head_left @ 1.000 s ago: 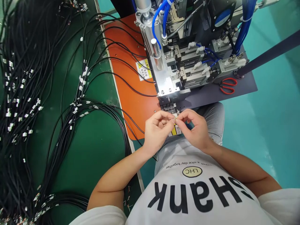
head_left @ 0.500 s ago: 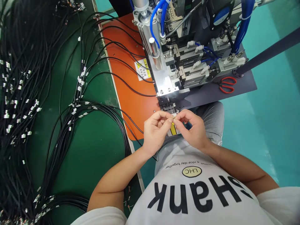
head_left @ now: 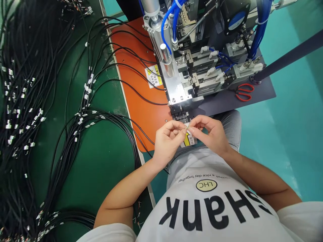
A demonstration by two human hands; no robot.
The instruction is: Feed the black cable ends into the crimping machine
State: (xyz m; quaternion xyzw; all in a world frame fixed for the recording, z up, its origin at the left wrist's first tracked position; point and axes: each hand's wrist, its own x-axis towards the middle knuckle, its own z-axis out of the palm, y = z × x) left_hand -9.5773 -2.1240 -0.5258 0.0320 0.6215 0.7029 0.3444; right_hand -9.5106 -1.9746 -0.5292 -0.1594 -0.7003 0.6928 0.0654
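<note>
My left hand (head_left: 167,138) is closed in a pinch, thumb against forefinger, on the thin wires (head_left: 187,127) at a cable's end. Close beside it, the fingertips of my right hand (head_left: 211,135) pinch the same pale, yellowish-green strands. The fingers cover most of the wires, so how many there are cannot be seen. Black cables (head_left: 142,129) run in from the left and pass behind my left hand. Just below the fingertips is a white and yellow warning label (head_left: 187,139) on the machine's near end.
A metal press machine (head_left: 178,89) with blue air hoses (head_left: 165,30) stands ahead on an orange plate (head_left: 143,116), several black cables entering its side. Bundled cables with silvery ends (head_left: 88,88) cover the green table (head_left: 101,174) at left. Red-handled scissors (head_left: 244,92) lie on the machine's dark base.
My right hand has shifted slightly up and to the right, its thumb straighter. More of the warning label shows between the hands. My left hand stays nearly in place.
</note>
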